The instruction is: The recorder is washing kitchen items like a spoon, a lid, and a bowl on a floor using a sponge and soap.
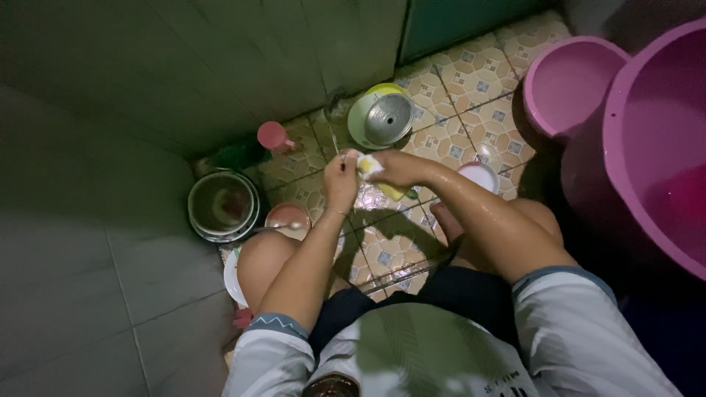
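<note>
Your left hand (340,179) pinches a small metal utensil, probably a spoon (343,156), fingers together around its thin handle. Your right hand (390,167) has its fingers clamped on a soapy yellow sponge (370,166), pressed against that utensil above the floor (471,73). The utensil looks light and stiff but slick with suds, so grip the handle, not the wet end. The sponge is soft and squashes easily.

The floor is wet patterned tile, likely slippery. A steel pot (222,204) stands toward the wall corner, a pink cup (273,136) just beyond it, a steel bowl (388,117) farther out, and large pink tubs (647,125) at the right edge.
</note>
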